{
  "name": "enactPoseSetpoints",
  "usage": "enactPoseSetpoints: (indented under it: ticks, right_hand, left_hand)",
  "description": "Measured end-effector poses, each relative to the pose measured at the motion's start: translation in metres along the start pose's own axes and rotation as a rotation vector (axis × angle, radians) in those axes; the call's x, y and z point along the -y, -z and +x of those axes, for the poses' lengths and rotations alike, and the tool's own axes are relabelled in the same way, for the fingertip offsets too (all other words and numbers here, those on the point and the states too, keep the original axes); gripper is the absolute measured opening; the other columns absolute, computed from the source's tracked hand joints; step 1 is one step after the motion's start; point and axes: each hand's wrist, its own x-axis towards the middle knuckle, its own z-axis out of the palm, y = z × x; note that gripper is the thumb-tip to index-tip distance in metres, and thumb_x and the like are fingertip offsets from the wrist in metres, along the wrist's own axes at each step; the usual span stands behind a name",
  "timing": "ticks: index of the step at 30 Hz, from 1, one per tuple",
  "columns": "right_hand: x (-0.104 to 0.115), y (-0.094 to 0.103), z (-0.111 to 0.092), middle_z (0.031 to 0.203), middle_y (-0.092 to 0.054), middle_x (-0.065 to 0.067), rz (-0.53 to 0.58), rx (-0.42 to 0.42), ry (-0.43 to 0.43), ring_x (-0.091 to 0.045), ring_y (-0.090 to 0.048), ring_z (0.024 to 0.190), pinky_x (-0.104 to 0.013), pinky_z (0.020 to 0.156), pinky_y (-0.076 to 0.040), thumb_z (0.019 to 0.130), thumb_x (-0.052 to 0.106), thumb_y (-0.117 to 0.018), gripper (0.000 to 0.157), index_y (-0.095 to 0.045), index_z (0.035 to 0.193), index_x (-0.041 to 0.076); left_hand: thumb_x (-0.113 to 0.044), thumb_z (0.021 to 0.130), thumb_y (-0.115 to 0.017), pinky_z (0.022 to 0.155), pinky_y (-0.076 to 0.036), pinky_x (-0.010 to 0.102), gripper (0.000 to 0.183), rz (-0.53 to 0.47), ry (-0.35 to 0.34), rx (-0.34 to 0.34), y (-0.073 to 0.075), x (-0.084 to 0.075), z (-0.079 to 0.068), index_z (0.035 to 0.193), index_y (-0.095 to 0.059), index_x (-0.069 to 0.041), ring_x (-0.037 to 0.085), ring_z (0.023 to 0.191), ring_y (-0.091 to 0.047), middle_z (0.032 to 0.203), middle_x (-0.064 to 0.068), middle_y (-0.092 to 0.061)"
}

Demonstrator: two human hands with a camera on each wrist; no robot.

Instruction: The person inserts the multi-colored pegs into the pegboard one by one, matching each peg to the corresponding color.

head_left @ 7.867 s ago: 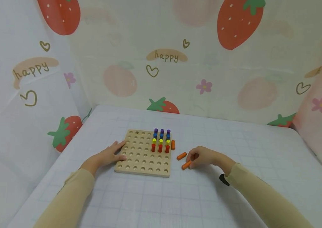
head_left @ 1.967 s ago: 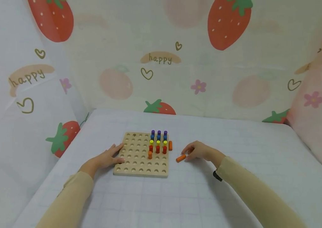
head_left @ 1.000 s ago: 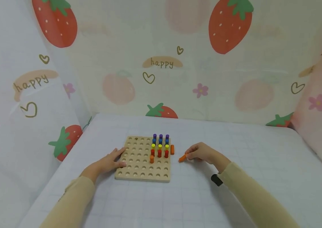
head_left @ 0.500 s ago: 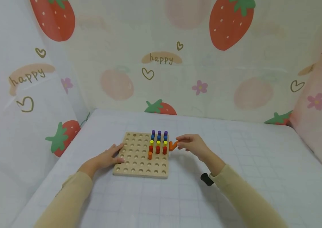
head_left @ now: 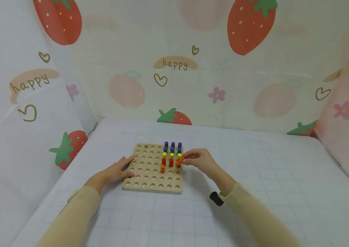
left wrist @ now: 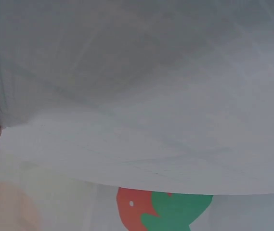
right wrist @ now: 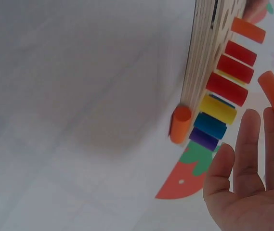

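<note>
A wooden peg board (head_left: pixel 149 187) lies on the table with rows of purple, blue, yellow and red pegs (head_left: pixel 171 162) at its right side. One orange peg (head_left: pixel 162 168) stands in front of the leftmost red one. My left hand (head_left: pixel 115 170) rests on the board's left edge, fingers extended. Between thumb and fingertips my right hand (head_left: pixel 203 161) pinches another orange peg (head_left: pixel 180 161), tilted over the board's right edge and overlapping the rightmost red peg. In the right wrist view, a third orange peg (right wrist: pixel 180 124) lies on the table against the board's side.
A white cloth with a faint grid covers the table (head_left: pixel 199 219). Behind it hangs a curtain (head_left: pixel 242 75) printed with strawberries, hearts and flowers. A black object (head_left: pixel 216 198) sits at the right wrist.
Since the oldest frame, one orange peg has gone into the board. The right hand then picked up a second from the table and carried it left over the board. The left hand stays put.
</note>
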Motion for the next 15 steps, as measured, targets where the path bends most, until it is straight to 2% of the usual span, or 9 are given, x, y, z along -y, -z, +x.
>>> enactPoseSetpoints:
  ticks: [5, 10, 15]
  right_hand:
    - [0.000, -0.007, 0.000, 0.100, -0.073, -0.009, -0.008, 0.014, 0.018, -0.019, -0.066, 0.095, -0.037, 0.092, -0.051, 0.090, 0.006, -0.070, 0.021, -0.071, 0.110, 0.000]
    - [-0.003, -0.013, 0.002, 0.100, -0.073, -0.010, -0.010, 0.026, 0.021, -0.018, -0.067, 0.091, -0.038, 0.089, -0.052, 0.089, 0.003, -0.069, 0.018, -0.071, 0.107, -0.001]
    - [-0.002, -0.019, 0.001, 0.103, -0.071, -0.009, -0.058, 0.062, 0.049, -0.018, -0.066, 0.088, -0.034, 0.084, -0.054, 0.089, 0.001, -0.068, 0.016, -0.072, 0.104, -0.002]
  left_hand:
    - [-0.046, 0.094, -0.059, 0.106, 0.000, 0.071, 0.086, -0.001, -0.002, -0.004, 0.000, 0.000, -0.001, 0.156, -0.014, -0.007, 0.057, 0.138, 0.006, 0.155, 0.034, 0.003]
    - [-0.046, 0.094, -0.059, 0.106, 0.000, 0.071, 0.086, -0.001, -0.010, -0.006, 0.000, -0.001, -0.002, 0.155, -0.014, -0.006, 0.057, 0.138, 0.005, 0.155, 0.035, 0.002]
    - [-0.046, 0.094, -0.059, 0.107, -0.001, 0.070, 0.086, 0.004, -0.009, -0.006, -0.001, 0.000, 0.000, 0.156, -0.014, -0.006, 0.057, 0.139, 0.004, 0.155, 0.035, 0.001]
